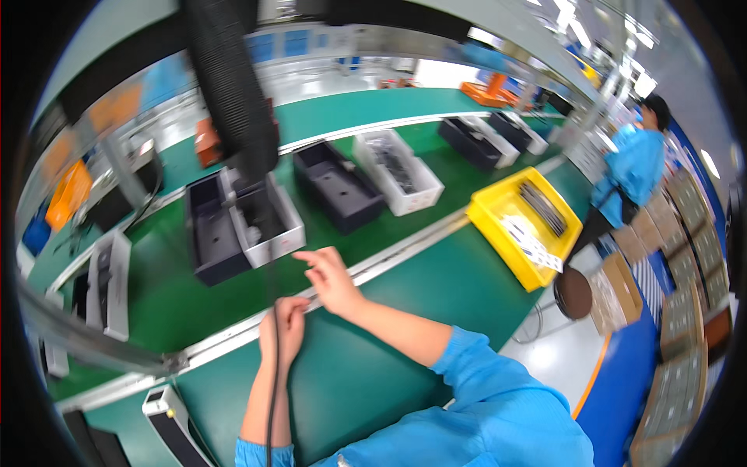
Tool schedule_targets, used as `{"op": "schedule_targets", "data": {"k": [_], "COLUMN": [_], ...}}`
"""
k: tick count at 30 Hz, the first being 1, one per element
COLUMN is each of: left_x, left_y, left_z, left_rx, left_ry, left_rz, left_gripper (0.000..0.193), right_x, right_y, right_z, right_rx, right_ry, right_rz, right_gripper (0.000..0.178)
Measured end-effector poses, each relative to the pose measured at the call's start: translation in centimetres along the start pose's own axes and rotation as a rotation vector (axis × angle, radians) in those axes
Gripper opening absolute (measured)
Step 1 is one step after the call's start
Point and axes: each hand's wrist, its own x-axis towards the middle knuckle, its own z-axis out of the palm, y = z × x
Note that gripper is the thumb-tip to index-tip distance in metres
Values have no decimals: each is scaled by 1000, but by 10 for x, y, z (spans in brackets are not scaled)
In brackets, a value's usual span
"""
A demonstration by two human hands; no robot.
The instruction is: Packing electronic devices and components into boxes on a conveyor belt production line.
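My left hand is at the near rail of the green conveyor, its fingers curled inward; whether anything is inside them is hidden. My right hand reaches over the rail, fingers apart and index finger stretched toward the corner of a white box. Dark contents and a clear wrapping show inside that box. Against its left side lies a black open box part, seemingly its lid. Farther right on the belt sit another black tray-like part and a white box with a dark bagged item.
A yellow bin with black cables and white label sheets stands at right. A black cable hangs before my left forearm, below a dark overhead column. A white-and-black device lies lower left. A co-worker stands far right.
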Motion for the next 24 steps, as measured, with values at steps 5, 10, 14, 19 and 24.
{"op": "schedule_targets", "data": {"k": [5,10,14,19,24], "left_x": [-4,2,3,10,-1], "left_y": [4,10,7,0,-17], "left_z": [1,9,6,3,3], "left_rx": [-38,-56,-7,56,24], "left_ry": [32,8,14,11,11], "left_rz": [38,-53,21,31,55], "left_gripper": [16,18,16,16,25], "right_x": [2,3,15,8,-1], "right_y": [0,3,12,30,37], "right_z": [2,-11,6,7,13], "right_rx": [-67,13,-33,41,157], "right_ry": [-29,-55,52,33,-68], "right_rz": [-10,74,48,175,243], "right_gripper": [47,42,36,29,24]}}
